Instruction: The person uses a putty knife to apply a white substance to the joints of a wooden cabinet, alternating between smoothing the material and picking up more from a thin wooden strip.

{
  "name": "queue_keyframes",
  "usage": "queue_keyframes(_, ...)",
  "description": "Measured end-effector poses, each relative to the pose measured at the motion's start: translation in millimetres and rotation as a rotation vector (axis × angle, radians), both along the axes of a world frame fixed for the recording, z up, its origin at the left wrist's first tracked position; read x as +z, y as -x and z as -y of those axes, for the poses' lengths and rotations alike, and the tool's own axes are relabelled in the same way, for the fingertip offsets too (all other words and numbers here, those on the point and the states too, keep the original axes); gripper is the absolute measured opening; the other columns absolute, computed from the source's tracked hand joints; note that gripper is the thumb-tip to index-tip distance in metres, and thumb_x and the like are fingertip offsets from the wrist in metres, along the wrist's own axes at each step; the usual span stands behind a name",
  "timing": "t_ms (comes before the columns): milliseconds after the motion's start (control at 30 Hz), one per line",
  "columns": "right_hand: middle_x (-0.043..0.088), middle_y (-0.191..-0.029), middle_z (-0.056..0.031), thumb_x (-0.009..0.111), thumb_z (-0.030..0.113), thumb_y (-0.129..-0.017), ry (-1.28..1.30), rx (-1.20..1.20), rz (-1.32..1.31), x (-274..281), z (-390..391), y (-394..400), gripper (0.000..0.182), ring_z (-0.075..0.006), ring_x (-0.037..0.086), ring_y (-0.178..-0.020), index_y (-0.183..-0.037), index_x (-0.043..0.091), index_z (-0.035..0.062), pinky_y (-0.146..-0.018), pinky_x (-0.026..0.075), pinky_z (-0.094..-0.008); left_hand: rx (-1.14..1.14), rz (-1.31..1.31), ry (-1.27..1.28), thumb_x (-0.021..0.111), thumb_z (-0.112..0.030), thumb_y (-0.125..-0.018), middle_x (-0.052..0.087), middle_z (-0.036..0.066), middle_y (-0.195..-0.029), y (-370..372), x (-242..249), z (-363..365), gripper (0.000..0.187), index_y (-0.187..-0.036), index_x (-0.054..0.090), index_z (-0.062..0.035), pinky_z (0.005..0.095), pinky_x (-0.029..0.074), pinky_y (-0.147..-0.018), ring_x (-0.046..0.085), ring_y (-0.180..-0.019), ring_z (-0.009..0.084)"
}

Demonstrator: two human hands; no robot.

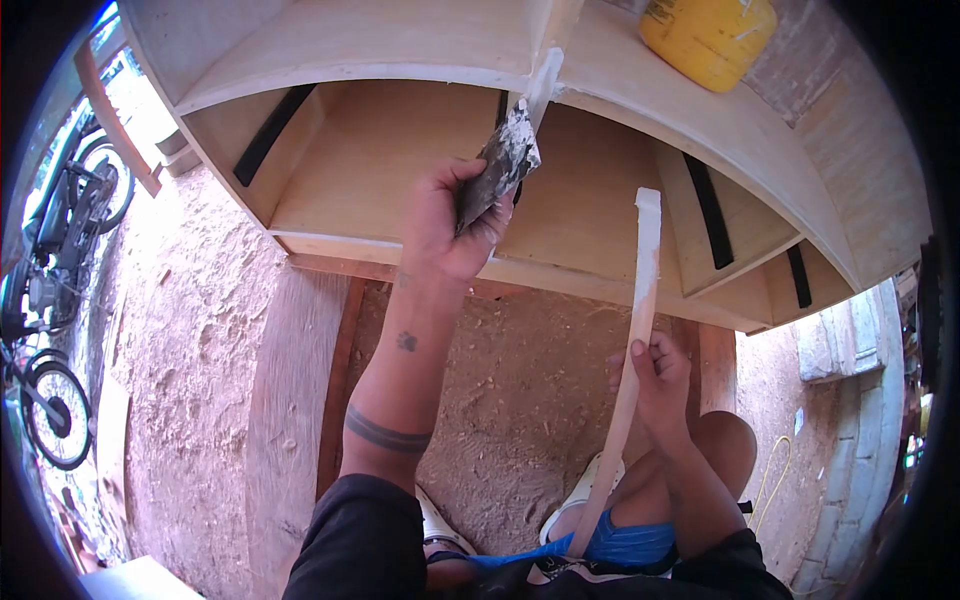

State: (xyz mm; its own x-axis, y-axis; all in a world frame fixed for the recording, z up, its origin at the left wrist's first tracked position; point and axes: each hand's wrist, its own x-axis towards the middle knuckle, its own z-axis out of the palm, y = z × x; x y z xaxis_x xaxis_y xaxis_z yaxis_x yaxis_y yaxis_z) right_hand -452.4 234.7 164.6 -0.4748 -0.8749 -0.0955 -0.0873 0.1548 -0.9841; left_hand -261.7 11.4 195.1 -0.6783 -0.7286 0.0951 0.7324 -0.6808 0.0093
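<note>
My left hand [458, 215], raised in front of the cabinet, grips a dark flat plate [497, 168] with the thumb on its face. White paste is smeared thickly over the plate's upper end. Just above it, the front edge of the upright divider [545, 78] carries white paste too. Lower on the right, my right hand [655, 380] pinches a long, narrow wooden strip [628, 400]. This strip stands nearly upright, its top end coated white and its lower end down by my lap. The pale wooden cabinet [400, 150] has open compartments with black strips on their inner sides.
A yellow plastic container [710, 40] sits on the cabinet at the upper right. Weathered timber beams [290, 380] lie under the cabinet on the dirt ground [480, 400]. A motorcycle [50, 260] is parked at far left. Grey blocks [840, 340] stand at right.
</note>
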Motion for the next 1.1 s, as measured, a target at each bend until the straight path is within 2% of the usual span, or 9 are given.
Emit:
queue_keyframes(67, 0.062, -0.075, -0.0103, 0.052, 0.019, -0.093, -0.002, 0.002, -0.003, 1.2, 0.0, 0.0, 0.021, -0.0117, 0.060, -0.055, -0.098, 0.051, -0.0007, -0.050, 0.053, -0.0254, -0.050, -0.077, 0.007, 0.049, 0.000, -0.081, 0.058, 0.019, -0.084, 1.5, -2.2, -0.3, 0.016, -0.092, 0.052, 0.0124, 0.0268, 0.057, -0.063, 0.060, -0.079, 0.0242)
queue_keyframes(467, 0.062, -0.076, -0.0112, 0.051, 0.019, -0.093, -0.027, 0.002, -0.021, 2.2, 0.6, -4.1, 0.020, -0.0125, 0.060, -0.055, -0.097, 0.051, -0.0012, -0.050, 0.052, -0.0261, 0.072, 0.000, -0.069, 0.048, -0.001, -0.083, 0.055, 0.019, -0.086, 7.7, 1.2, -6.3, 0.018, -0.094, 0.051, 0.0127, 0.0262, 0.056, -0.061, 0.058, -0.076, 0.0235)
queue_keyframes(567, 0.063, -0.077, -0.0110, 0.051, 0.019, -0.093, -0.022, 0.008, -0.033, 1.2, 0.5, -2.4, 0.020, -0.0124, 0.060, -0.055, -0.098, 0.051, -0.0011, -0.050, 0.052, -0.0260, 0.095, 0.018, 0.029, 0.049, -0.004, -0.083, 0.057, 0.019, -0.092, 6.8, -9.1, -4.5, 0.020, -0.097, 0.052, 0.0094, 0.0259, 0.055, -0.058, 0.060, -0.079, 0.0222)
queue_keyframes(667, 0.063, -0.077, -0.0105, 0.051, 0.019, -0.093, -0.025, 0.005, -0.028, 2.9, -1.9, -3.3, 0.020, -0.0123, 0.060, -0.055, -0.098, 0.051, -0.0006, -0.050, 0.052, -0.0256, 0.188, 0.130, 0.180, 0.050, -0.006, -0.082, 0.058, 0.015, -0.101, 3.7, -22.1, -17.4, 0.025, -0.105, 0.053, 0.0039, 0.0314, 0.054, -0.069, 0.061, -0.089, 0.0219)
queue_keyframes(767, 0.062, -0.077, -0.0096, 0.052, 0.020, -0.093, -0.029, -0.004, -0.012, 9.6, -2.3, -5.0, 0.020, -0.0120, 0.060, -0.056, -0.098, 0.051, 0.0000, -0.051, 0.052, -0.0252, 0.424, 0.352, 0.174, 0.052, -0.009, -0.083, 0.060, 0.010, -0.108, 5.6, -25.3, -37.8, 0.031, -0.112, 0.053, -0.0010, 0.0371, 0.050, -0.084, 0.059, -0.100, 0.0217)
queue_keyframes(867, 0.062, -0.075, -0.0085, 0.052, 0.020, -0.093, 0.009, 0.011, 0.031, 14.4, -7.9, -7.8, 0.020, -0.0115, 0.059, -0.057, -0.097, 0.051, 0.0006, -0.053, 0.051, -0.0251, 0.378, 0.332, 0.146, 0.053, -0.008, -0.083, 0.059, 0.009, -0.110, -1.9, -34.4, -47.5, 0.034, -0.117, 0.051, -0.0020, 0.0412, 0.045, -0.093, 0.057, -0.104, 0.0235)
queue_keyframes(967, 0.061, -0.073, -0.0078, 0.053, 0.021, -0.092, 0.042, 0.049, 0.114, 16.6, -11.4, -7.9, 0.020, -0.0115, 0.058, -0.057, -0.096, 0.051, 0.0007, -0.054, 0.050, -0.0254, 0.337, 0.322, 0.222, 0.055, -0.001, -0.082, 0.061, 0.010, -0.107, -7.6, -33.5, -60.9, 0.033, -0.115, 0.053, 0.0016, 0.0353, 0.047, -0.089, 0.059, -0.101, 0.0235)
queue_keyframes(1067, 0.058, -0.069, -0.0073, 0.049, 0.022, -0.094, 0.087, 0.056, 0.159, 23.9, -15.3, -9.7, 0.021, -0.0129, 0.058, -0.056, -0.096, 0.050, 0.0011, -0.052, 0.048, -0.0258, 0.348, 0.633, 0.559, 0.053, 0.004, -0.082, 0.059, 0.010, -0.107, -8.8, -17.0, -76.6, 0.032, -0.114, 0.056, 0.0004, 0.0337, 0.047, -0.087, 0.058, -0.098, 0.0220)
queue_keyframes(1100, 0.057, -0.067, -0.0071, 0.048, 0.024, -0.095, 0.097, 0.026, 0.160, 27.2, -15.2, -11.9, 0.022, -0.0132, 0.057, -0.054, -0.096, 0.049, 0.0024, -0.050, 0.047, -0.0256, 0.508, 0.799, 0.772, 0.052, 0.005, -0.082, 0.058, 0.011, -0.106, -0.3, -11.4, -79.1, 0.032, -0.114, 0.057, -0.0003, 0.0334, 0.047, -0.085, 0.058, -0.096, 0.0218)
